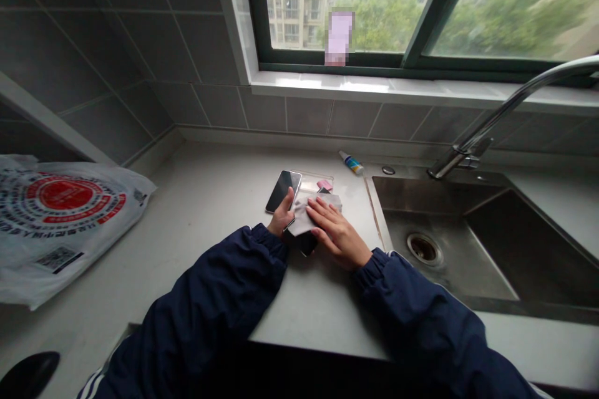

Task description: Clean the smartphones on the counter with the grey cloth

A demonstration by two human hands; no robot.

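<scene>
head view: left hand [281,215] curled around the edge of a black smartphone [282,191], gripping it beside a grey cloth [302,215]. right hand [337,234] open, fingers spread, pressing flat on the cloth, on the white countertop [210,212] near the steel sink [435,199].

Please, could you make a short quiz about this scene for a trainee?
1. What does the left hand hold?
2. True or false: the right hand rests on a light grey cloth.
3. On which side of the hands is the stainless steel sink?

Key: 1. A black smartphone. 2. True. 3. The right side.
</scene>
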